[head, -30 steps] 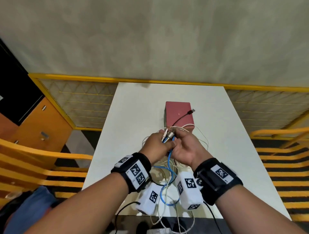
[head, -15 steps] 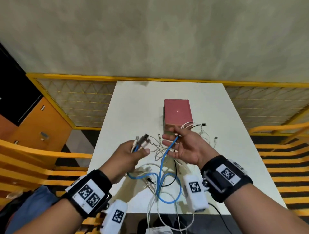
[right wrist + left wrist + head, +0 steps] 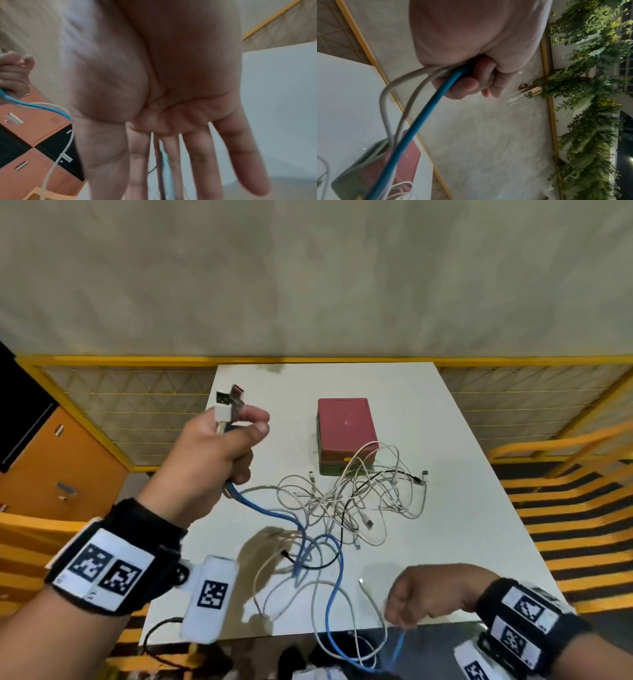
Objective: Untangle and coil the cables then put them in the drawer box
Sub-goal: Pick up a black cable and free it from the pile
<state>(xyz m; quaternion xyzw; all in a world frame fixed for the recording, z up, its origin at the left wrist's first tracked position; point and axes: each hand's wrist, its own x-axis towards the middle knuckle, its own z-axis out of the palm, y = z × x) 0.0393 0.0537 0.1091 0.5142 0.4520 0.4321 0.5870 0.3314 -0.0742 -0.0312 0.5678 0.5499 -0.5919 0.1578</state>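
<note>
Your left hand (image 3: 209, 460) is fisted around a bundle of cable ends (image 3: 228, 407), raised above the surface's (image 3: 462, 474) left edge; the blue cable (image 3: 274, 513) and white ones trail from it. Your right hand (image 3: 433, 594) hovers at the near edge, fingers straight and spread, gripping nothing. The tangled cables (image 3: 356, 501) lie mid-surface, touching the red drawer box (image 3: 346, 422) toward the far edge.
</note>
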